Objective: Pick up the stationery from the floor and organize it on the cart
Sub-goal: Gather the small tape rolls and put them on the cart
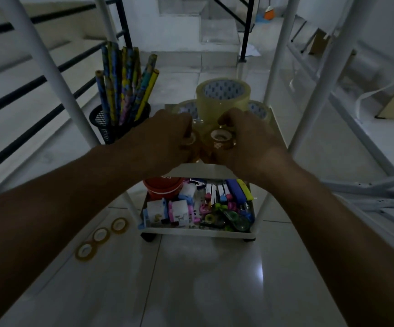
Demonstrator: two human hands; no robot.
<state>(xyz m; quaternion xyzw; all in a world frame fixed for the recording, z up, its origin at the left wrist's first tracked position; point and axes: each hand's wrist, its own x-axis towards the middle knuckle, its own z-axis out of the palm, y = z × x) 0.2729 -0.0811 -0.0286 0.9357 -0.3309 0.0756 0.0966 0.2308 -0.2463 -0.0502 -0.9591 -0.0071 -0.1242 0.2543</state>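
Both hands reach over the upper shelf of the white cart [214, 169]. My left hand [167, 135] grips a small tape roll [190, 139], mostly hidden by its fingers. My right hand [243, 138] holds another small brownish tape roll [222, 138] beside it. Behind them a large clear packing tape roll [223, 96] is stacked on two more rolls [187, 108]. Three thin yellow tape rolls [101, 234] lie on the floor at the left of the cart.
The cart's lower tray [198, 232] holds erasers, markers, correction tapes and a red container [160, 187]. A black mesh bin with rolled patterned papers [122, 90] stands left of the cart. White metal posts, stair railings and a white frame at the right surround the tiled floor.
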